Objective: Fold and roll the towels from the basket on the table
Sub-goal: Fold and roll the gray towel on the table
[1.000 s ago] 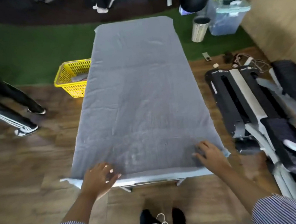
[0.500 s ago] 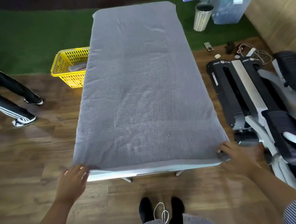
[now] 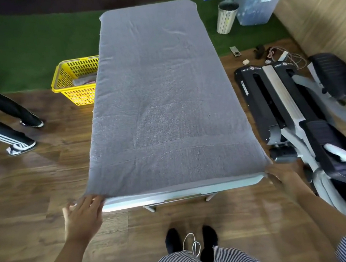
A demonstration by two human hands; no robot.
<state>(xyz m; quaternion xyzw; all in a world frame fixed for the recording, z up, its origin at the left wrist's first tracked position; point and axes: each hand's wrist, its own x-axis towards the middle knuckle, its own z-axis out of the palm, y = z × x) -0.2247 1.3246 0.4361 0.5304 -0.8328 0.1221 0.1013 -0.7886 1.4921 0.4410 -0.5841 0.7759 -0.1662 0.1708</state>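
Observation:
A large grey towel (image 3: 163, 102) lies spread flat over the whole table (image 3: 174, 195), whose pale front edge shows below it. My left hand (image 3: 82, 215) is at the towel's near left corner, fingers touching the hem. My right hand (image 3: 283, 176) is at the near right corner, fingers curled around the hem. A yellow basket (image 3: 74, 81) stands on the floor left of the table with a folded towel (image 3: 84, 80) inside it.
A person's legs (image 3: 4, 121) in dark striped trousers stand at the left. A black and grey exercise machine (image 3: 306, 122) lies close on the right. A metal bin (image 3: 226, 17) and a clear storage box (image 3: 257, 2) stand at the far right. My feet (image 3: 191, 239) are near the table's front.
Both hands slid outward from on top of the towel's near edge to its two near corners. The view has shifted back a little.

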